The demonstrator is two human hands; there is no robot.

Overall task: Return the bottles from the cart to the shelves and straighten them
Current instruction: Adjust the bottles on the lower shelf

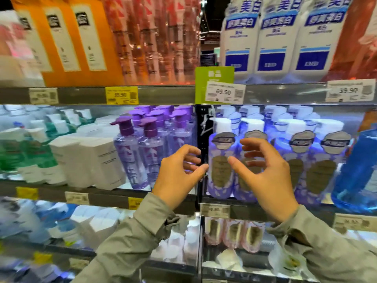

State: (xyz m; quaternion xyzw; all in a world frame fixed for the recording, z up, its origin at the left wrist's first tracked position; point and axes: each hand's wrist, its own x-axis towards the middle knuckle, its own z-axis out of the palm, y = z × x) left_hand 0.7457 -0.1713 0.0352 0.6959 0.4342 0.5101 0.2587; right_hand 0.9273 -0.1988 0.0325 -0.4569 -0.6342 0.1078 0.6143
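Two grey sleeves (126,242) reach up from the bottom edge of the view at a shop's toiletries shelving. The left hand (179,172) and right hand (267,176) are raised side by side, apart from each other. On both, the fingers are spread and loosely curved and hold nothing.

The hands hover before the front edge of the middle shelf (106,194), either side of the upright divider (199,127). The right hand is in front of a row of lilac pump bottles (219,174) with white pumps. These stand upright along the shelf's front edge, just right of the divider. Whether its fingertips touch a bottle cannot be told.

Left of the divider, clear violet bottles (130,158) with purple pumps stand at the same edge, beside white boxes (98,160). A tall blue bottle (357,166) leans at the shelf's right end.

On the top shelf (163,94) are orange packs (81,37) at left and white refill pouches (273,41) at right. A green sign (214,75) and a price tag (224,92) reading 69.50 hang on its front rail. Pink bottles (232,231) stand on the shelf below, under the right hand.
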